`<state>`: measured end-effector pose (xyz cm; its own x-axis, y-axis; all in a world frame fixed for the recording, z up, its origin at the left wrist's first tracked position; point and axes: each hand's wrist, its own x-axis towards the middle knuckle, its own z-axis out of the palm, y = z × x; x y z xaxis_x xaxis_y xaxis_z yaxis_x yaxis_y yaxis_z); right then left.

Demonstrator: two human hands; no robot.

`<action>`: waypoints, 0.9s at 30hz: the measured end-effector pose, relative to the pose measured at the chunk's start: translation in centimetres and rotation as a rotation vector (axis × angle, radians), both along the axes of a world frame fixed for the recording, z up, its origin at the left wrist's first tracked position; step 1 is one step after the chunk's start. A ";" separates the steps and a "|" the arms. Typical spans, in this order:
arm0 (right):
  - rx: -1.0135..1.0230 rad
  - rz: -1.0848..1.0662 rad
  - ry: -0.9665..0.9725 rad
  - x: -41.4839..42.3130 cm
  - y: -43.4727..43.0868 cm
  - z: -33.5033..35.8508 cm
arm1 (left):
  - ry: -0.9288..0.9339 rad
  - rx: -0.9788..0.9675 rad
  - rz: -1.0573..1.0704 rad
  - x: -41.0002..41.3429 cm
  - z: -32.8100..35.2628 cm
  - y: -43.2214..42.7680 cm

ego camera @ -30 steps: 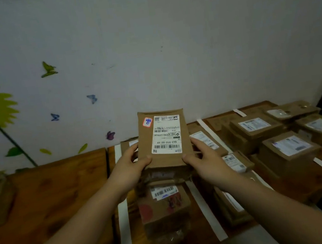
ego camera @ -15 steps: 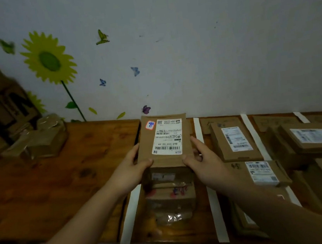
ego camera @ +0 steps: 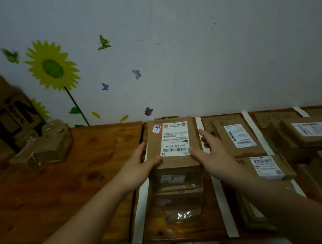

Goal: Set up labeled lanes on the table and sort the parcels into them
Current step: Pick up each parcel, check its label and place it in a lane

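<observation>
Head | brown parcel [ego camera: 173,162]: white barcode label [ego camera: 174,139], red-rimmed sticker [ego camera: 156,129] | left hand [ego camera: 138,163], right hand [ego camera: 210,153]: fingers gripping its sides

A flat brown parcel [ego camera: 171,140] with a white shipping label and a small red-edged sticker sits on top of a stack of parcels [ego camera: 178,192] between two white tape strips [ego camera: 141,211]. More labelled parcels [ego camera: 237,140] lie in the lanes to the right.
</observation>
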<state>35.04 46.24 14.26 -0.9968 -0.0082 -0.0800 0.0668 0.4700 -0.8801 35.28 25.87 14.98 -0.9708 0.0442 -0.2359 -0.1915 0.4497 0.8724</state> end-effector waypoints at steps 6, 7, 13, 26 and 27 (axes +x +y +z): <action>0.188 0.117 0.227 -2.6 -2.9 4.4 | 0.074 -0.217 0.114 -0.6 2.4 -5.0; 0.181 0.164 0.252 -2.9 -4.1 5.0 | 0.078 -0.235 0.138 -0.2 2.7 -6.4; 0.153 0.353 0.231 -3.7 -13.8 6.1 | 0.026 -0.311 0.244 3.0 4.6 -17.8; 0.135 0.446 0.123 -6.4 -42.7 5.8 | 0.053 -0.287 0.448 7.7 7.9 -46.6; 0.145 0.453 0.120 -6.6 -44.1 5.7 | 0.059 -0.283 0.452 7.6 8.1 -48.0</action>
